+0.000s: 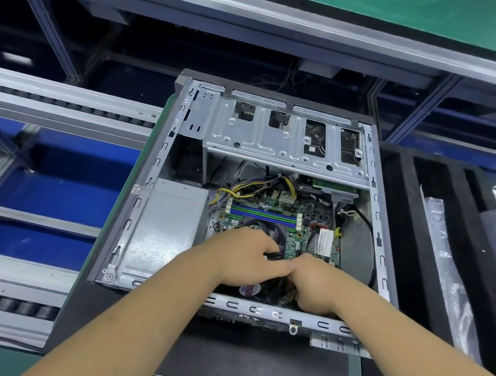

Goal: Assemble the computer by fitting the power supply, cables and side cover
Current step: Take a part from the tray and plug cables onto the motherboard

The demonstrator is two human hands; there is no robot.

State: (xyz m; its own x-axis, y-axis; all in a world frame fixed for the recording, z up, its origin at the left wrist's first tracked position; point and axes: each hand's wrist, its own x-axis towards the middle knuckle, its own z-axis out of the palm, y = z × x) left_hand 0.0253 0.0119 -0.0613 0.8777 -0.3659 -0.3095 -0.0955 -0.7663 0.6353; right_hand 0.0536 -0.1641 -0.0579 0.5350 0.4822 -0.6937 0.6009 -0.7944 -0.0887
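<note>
Computer case (258, 196) lies open at frame centre on a dark mat (242, 362), side cover off. Power supply (166, 229) sits in the lower-left part of the case, and the drive cage (284, 141) spans the upper part. Yellow and black cables (250, 185) run from beneath the cage onto the motherboard (268, 214). Left hand (244, 258) and right hand (317, 283) meet over the cooler fan (250, 289), covering most of it. Left hand fingers are curled round a thin black cable (273, 255). Right hand fingers are curled downward; what they hold cannot be told, being hidden under the hand. Black foam tray (407, 216) at frame right holds a plastic bag (440, 255), contents unclear.
</note>
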